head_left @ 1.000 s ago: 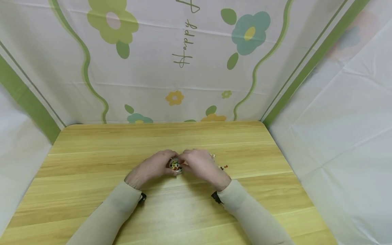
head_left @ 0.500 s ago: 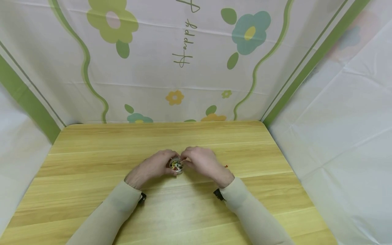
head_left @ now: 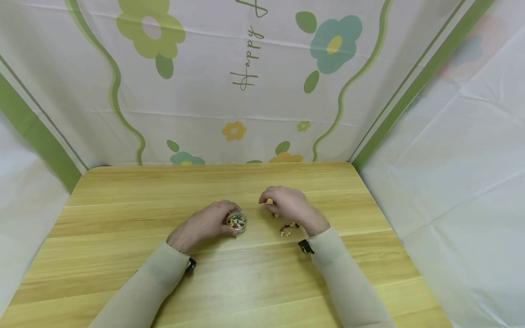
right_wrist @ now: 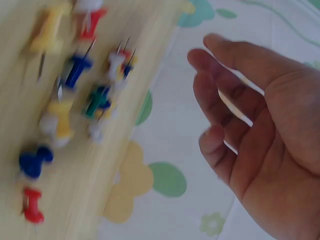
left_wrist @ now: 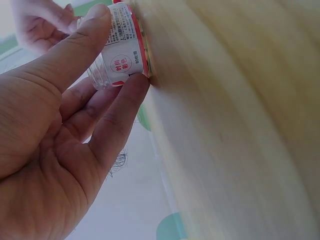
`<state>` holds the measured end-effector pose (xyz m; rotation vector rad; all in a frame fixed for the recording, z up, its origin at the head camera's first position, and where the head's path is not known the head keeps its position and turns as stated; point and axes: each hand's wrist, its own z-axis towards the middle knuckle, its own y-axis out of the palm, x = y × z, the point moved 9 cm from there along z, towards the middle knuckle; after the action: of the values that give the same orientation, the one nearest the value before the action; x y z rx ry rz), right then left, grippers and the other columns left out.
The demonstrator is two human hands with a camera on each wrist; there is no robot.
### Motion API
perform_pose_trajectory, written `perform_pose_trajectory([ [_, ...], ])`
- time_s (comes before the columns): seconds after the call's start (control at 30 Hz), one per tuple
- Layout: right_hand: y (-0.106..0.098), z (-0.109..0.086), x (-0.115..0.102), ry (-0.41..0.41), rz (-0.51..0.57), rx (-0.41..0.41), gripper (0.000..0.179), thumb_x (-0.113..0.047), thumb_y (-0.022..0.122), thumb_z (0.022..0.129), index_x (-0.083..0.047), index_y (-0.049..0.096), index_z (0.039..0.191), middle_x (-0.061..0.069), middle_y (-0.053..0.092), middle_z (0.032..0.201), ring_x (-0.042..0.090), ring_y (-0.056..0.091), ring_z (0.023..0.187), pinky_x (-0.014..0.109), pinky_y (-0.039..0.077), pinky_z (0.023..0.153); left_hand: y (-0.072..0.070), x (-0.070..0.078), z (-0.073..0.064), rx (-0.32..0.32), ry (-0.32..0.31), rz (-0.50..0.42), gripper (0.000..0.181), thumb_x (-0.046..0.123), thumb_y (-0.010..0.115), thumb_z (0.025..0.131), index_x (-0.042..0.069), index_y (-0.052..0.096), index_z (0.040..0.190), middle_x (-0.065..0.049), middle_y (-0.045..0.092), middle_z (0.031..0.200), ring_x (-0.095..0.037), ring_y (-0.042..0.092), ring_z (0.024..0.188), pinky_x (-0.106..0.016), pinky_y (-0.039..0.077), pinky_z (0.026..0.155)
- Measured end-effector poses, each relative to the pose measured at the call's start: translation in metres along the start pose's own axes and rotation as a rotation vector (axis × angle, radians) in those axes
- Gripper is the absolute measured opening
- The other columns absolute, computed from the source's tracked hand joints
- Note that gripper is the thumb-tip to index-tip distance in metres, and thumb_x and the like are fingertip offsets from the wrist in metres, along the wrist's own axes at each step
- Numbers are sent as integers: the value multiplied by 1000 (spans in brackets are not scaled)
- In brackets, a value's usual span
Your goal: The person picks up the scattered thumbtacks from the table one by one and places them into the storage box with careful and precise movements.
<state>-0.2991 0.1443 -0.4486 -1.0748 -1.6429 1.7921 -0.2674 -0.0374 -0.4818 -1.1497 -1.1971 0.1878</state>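
Note:
A small clear jar (head_left: 237,222) of colourful push pins stands on the table, its top uncovered. My left hand (head_left: 207,222) grips it from the left, thumb on the near side. In the left wrist view the jar's white and red label (left_wrist: 122,50) shows between thumb and fingers. To the right, my right hand (head_left: 293,207) hovers with loosely bent fingers and nothing visible between them. Loose push pins (head_left: 290,226) lie beneath and in front of it. Close up in the right wrist view are a blue pin (right_wrist: 77,70), a red pin (right_wrist: 33,205) and a green pin (right_wrist: 95,101).
The wooden table (head_left: 164,182) meets a hanging cloth (head_left: 197,91) with printed flowers at its back edge. White sheeting (head_left: 459,182) hangs along the right side, and more hangs at the left.
My right hand has left the jar's rim and moved right and away from me, over the loose push pins, uncovering more of them. The left hand and jar have stayed in place.

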Motion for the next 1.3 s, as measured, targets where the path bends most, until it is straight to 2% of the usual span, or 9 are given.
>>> perform_pose_trajectory([
  [0.17,5,-1,13,0,-36,-27,19,-16,85,110,-22,88,127,-4,85,133,20,83,117,45,71,96,0,0,-1,-1,4,4,51,19,97,99,5,75,143,-11,80,136,-24,74,120,-48,66,110],
  [0.37,13,0,18,0,-114,-53,19,-16,87,108,-23,89,125,-3,86,132,21,81,121,48,71,102,0,0,-1,4,3,9,52,19,97,99,5,75,144,-12,80,137,-24,75,121,-46,65,110],
  [0.67,23,3,22,11,-123,-87,16,-22,89,107,-26,89,123,-6,86,129,19,81,118,47,71,97,1,0,0,-1,1,12,54,18,97,99,4,74,145,-14,79,140,-26,74,124,-48,65,112],
  [0.93,29,5,19,5,-139,-112,12,-26,89,107,-27,88,119,-7,85,124,15,79,107,45,71,89,0,0,0,0,7,20,56,18,97,99,3,73,147,-15,79,141,-28,75,127,-50,64,114],
  [1.3,26,6,9,-34,-148,-85,7,-21,87,109,-25,87,115,-6,84,119,15,76,101,42,70,85,0,0,-1,0,4,15,55,19,97,99,3,74,146,-14,79,142,-26,74,125,-49,64,112],
])
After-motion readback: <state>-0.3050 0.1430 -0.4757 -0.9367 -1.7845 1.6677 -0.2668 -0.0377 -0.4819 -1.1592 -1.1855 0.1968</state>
